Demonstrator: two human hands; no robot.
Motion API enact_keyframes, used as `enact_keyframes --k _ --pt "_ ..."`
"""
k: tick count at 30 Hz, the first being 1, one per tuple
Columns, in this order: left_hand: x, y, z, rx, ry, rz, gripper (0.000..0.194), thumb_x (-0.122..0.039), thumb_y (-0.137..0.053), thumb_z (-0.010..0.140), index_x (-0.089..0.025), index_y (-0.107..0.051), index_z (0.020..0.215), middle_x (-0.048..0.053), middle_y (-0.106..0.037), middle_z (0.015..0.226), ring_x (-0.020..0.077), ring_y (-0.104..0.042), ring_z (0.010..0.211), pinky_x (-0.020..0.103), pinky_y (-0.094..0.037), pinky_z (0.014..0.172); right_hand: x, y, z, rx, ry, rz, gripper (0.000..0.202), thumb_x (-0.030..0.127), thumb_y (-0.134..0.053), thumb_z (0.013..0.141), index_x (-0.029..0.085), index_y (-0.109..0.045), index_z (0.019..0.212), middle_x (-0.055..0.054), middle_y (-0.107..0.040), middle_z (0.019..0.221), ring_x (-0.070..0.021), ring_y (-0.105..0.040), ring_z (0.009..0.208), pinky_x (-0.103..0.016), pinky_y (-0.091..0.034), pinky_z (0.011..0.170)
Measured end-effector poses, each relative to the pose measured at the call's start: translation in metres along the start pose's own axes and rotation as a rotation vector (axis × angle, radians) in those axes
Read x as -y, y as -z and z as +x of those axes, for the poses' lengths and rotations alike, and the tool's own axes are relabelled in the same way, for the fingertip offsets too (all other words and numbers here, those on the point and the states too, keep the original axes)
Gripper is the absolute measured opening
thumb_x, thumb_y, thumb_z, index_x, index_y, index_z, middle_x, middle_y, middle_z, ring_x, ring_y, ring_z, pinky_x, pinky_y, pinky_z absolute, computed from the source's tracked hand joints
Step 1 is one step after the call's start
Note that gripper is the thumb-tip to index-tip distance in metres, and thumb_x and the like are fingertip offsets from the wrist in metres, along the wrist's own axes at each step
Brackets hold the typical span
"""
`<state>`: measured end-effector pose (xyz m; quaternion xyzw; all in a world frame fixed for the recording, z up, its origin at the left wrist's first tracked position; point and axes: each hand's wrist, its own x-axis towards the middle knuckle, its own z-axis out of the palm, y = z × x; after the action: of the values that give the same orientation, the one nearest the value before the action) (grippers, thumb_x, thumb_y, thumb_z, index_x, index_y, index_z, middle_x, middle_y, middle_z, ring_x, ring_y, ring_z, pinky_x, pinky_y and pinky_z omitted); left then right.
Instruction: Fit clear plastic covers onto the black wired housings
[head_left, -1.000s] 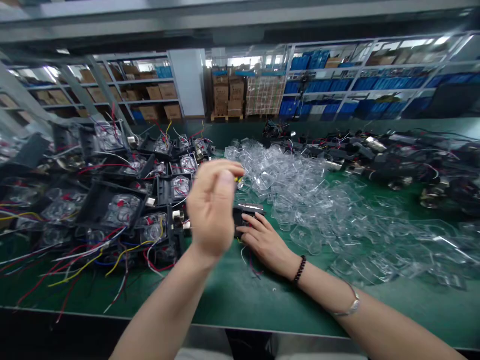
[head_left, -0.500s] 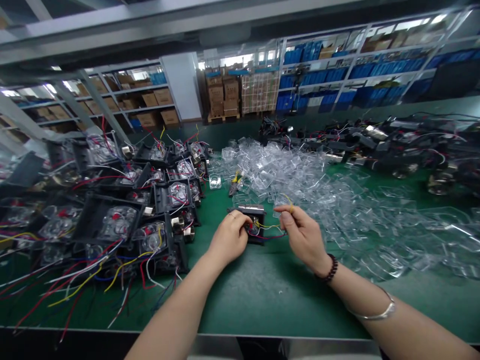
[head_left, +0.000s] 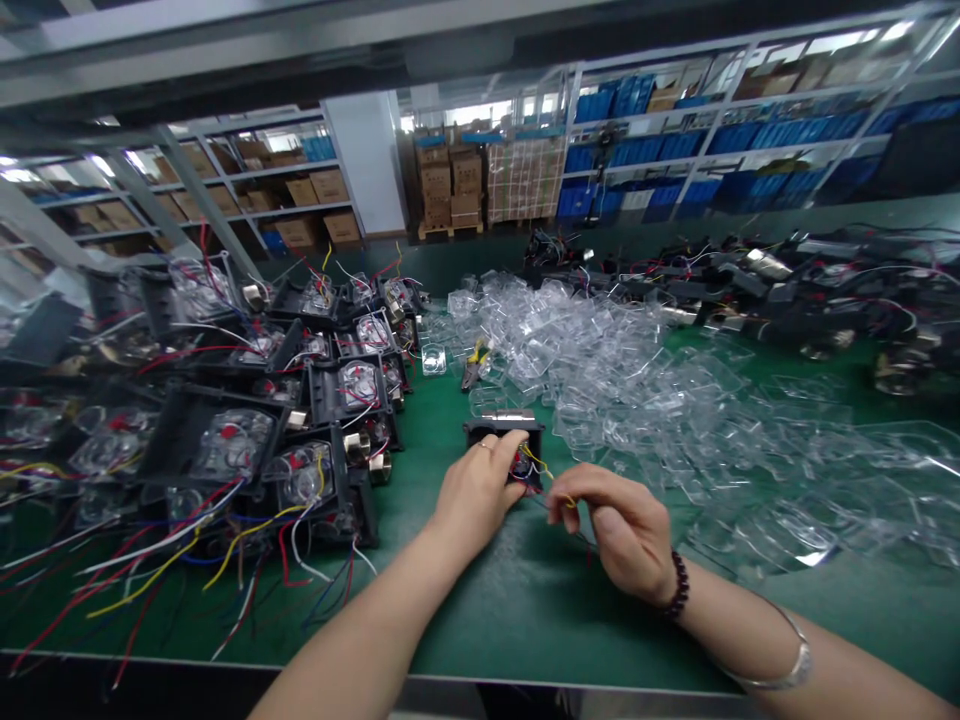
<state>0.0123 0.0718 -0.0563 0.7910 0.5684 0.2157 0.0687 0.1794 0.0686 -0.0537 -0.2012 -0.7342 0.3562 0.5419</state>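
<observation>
A small black housing (head_left: 534, 434) with a metal fitting (head_left: 508, 415) on its far side lies on the green table in front of me. My left hand (head_left: 480, 487) grips it from the left, thumb at the near edge and fingers over the inside, partly hiding what is in it. Yellow and darker wires (head_left: 541, 466) run out of its right side to my right hand (head_left: 611, 520). The curled fingers of that hand hold these wires just right of the housing. Yellow-handled pliers (head_left: 474, 366) lie beyond the housing.
Many black housings with loose coloured wires (head_left: 232, 440) are stacked on the left. A wide heap of clear plastic covers (head_left: 592, 345) spreads across the middle and right. Dark wired assemblies (head_left: 795, 290) lie at the back right. The table's front edge (head_left: 450, 680) runs close to me.
My right hand has moved nearer to me and a little right, drawing the wires down. My left thumb now shows at the housing's near edge. The view has shifted slightly.
</observation>
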Motion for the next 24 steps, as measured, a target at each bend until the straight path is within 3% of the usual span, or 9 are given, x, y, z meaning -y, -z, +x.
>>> enact_keyframes --k 4,7,9,11,14,19,21,24 --pt "0.003 -0.001 0.001 0.116 -0.229 0.098 0.040 -0.020 -0.051 0.084 -0.034 -0.047 0.121 -0.001 -0.059 0.084 0.0161 -0.059 0.074 0.023 -0.045 0.061 -0.007 -0.001 0.005 -0.279 -0.108 0.129 0.028 0.037 -0.039 0.087 0.020 -0.062 0.086 -0.006 -0.061 0.078 -0.0119 -0.051 0.047 -0.029 -0.045 0.045" --pt "0.003 0.000 0.002 0.147 -0.253 0.137 0.022 -0.023 -0.050 0.085 -0.028 -0.060 0.104 0.000 -0.061 0.082 0.0165 -0.058 0.072 0.022 -0.041 0.055 -0.014 0.001 0.015 -0.457 -0.241 0.151 0.022 0.032 -0.041 0.086 0.021 -0.060 0.084 -0.003 -0.060 0.075 -0.0098 -0.047 0.045 -0.026 -0.043 0.043" --pt "0.001 0.001 0.002 0.136 -0.241 0.132 0.016 -0.023 -0.050 0.085 -0.024 -0.063 0.094 0.001 -0.062 0.080 0.0172 -0.059 0.073 0.023 -0.042 0.057 -0.021 0.004 0.020 -0.461 -0.305 0.120 0.016 0.028 -0.046 0.083 0.021 -0.059 0.085 -0.001 -0.059 0.069 -0.0094 -0.048 0.045 -0.024 -0.044 0.043" --pt "-0.002 0.003 0.001 0.112 -0.207 0.053 0.012 -0.026 -0.054 0.083 -0.022 -0.063 0.090 0.002 -0.064 0.080 0.0177 -0.059 0.075 0.025 -0.044 0.062 -0.026 0.005 0.022 -0.349 -0.330 0.046 0.012 0.024 -0.048 0.081 0.020 -0.059 0.084 0.000 -0.059 0.066 -0.0098 -0.051 0.046 -0.024 -0.046 0.046" --pt "-0.011 0.008 -0.003 0.082 -0.142 -0.192 0.020 -0.037 -0.064 0.074 -0.019 -0.064 0.083 0.004 -0.066 0.083 0.0188 -0.060 0.079 0.027 -0.046 0.070 -0.027 0.003 0.020 -0.055 -0.273 -0.109 0.015 0.018 -0.048 0.078 0.020 -0.061 0.087 -0.002 -0.062 0.074 -0.0136 -0.059 0.060 -0.027 -0.051 0.056" --pt "-0.022 0.036 -0.007 -0.007 0.004 -0.604 0.018 -0.029 -0.056 0.079 -0.018 -0.063 0.066 0.001 -0.063 0.063 0.0137 -0.058 0.060 0.025 -0.046 0.060 -0.020 -0.003 0.017 0.292 -0.077 -0.275 0.038 0.012 -0.052 0.073 0.019 -0.055 0.110 -0.010 -0.057 0.106 -0.0199 -0.058 0.094 -0.035 -0.051 0.078" --pt "-0.026 0.061 -0.007 -0.140 0.027 -0.838 0.014 -0.031 -0.057 0.078 -0.019 -0.063 0.076 -0.001 -0.060 0.059 0.0119 -0.055 0.054 0.024 -0.046 0.053 -0.019 -0.005 0.016 0.402 -0.033 -0.365 0.037 0.011 -0.056 0.071 0.020 -0.057 0.106 -0.011 -0.052 0.118 -0.0231 -0.051 0.108 -0.039 -0.046 0.089" --pt "-0.031 0.108 -0.012 -0.512 -0.138 -1.103 0.025 -0.045 -0.053 0.079 -0.023 -0.061 0.090 -0.001 -0.057 0.065 0.0118 -0.055 0.057 0.025 -0.049 0.055 -0.020 -0.004 0.015 0.478 -0.017 -0.450 0.014 0.012 -0.056 0.076 0.020 -0.062 0.087 -0.010 -0.049 0.124 -0.0228 -0.051 0.110 -0.038 -0.045 0.090"
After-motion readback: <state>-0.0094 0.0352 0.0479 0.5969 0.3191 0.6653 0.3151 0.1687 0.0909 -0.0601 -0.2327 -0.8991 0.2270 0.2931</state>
